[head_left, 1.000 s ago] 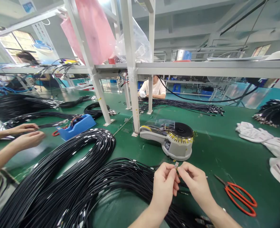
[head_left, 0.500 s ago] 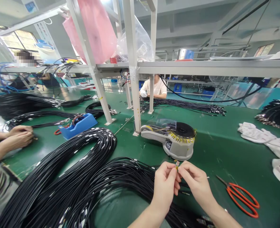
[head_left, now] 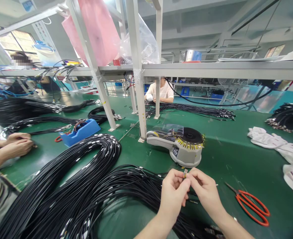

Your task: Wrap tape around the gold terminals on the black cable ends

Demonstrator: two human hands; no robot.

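Connector (head_left: 185,172) between both hands (head_left: 172,194) (head_left: 204,186)

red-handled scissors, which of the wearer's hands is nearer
Right. The right hand is to the left of the red-handled scissors in the picture, apart from them; the left hand is farther left, beyond the right hand.

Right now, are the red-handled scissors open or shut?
The scissors are shut: their blades lie together, forming one narrow point.

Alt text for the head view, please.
A bare left hand and right hand pinch a small silvery connector over a green tabletop. Beyond: a grey plastic tape dispenser; left, looped black cables; right, red-handled metal scissors.
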